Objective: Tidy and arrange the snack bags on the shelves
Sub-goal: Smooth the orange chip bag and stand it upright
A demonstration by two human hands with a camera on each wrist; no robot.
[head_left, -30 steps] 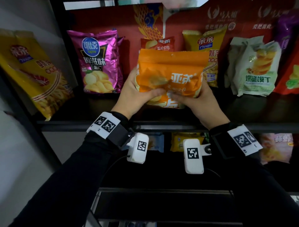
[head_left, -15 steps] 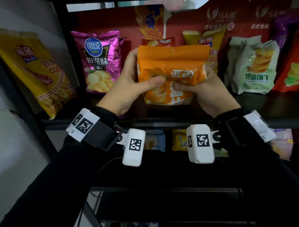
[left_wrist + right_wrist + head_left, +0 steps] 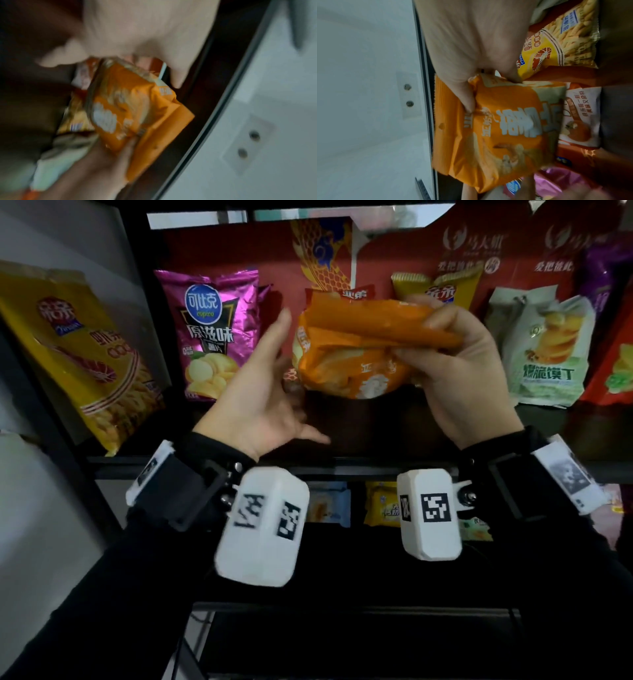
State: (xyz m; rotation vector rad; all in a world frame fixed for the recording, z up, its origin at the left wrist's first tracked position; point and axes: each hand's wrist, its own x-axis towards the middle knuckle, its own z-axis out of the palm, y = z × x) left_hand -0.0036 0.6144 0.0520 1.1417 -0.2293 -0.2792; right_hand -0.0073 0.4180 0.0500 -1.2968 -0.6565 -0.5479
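Observation:
My right hand (image 3: 421, 337) pinches the top seam of an orange snack bag (image 3: 352, 364) and holds it just above the upper shelf (image 3: 376, 426), its top tipped toward me. In the right wrist view the thumb (image 3: 467, 102) presses on the orange bag (image 3: 505, 128). To the bag's left my left hand (image 3: 274, 378) is spread open with straight fingers and holds nothing. The left wrist view is blurred and shows the orange bag (image 3: 133, 115) below that hand. A red bag (image 3: 356, 293) and a yellow bag (image 3: 442, 289) stand behind it, partly hidden.
On the upper shelf stand a pink chip bag (image 3: 209, 333) and a white-green bag (image 3: 544, 347); a red bag (image 3: 616, 371) is cut off at the right edge. A large yellow bag (image 3: 78, 354) leans outside the left post. Small packets (image 3: 382, 503) lie on the lower shelf.
My left hand has let go of the orange bag and opened beside it. The right hand alone now holds the bag, which has tipped forward and crumpled at the top.

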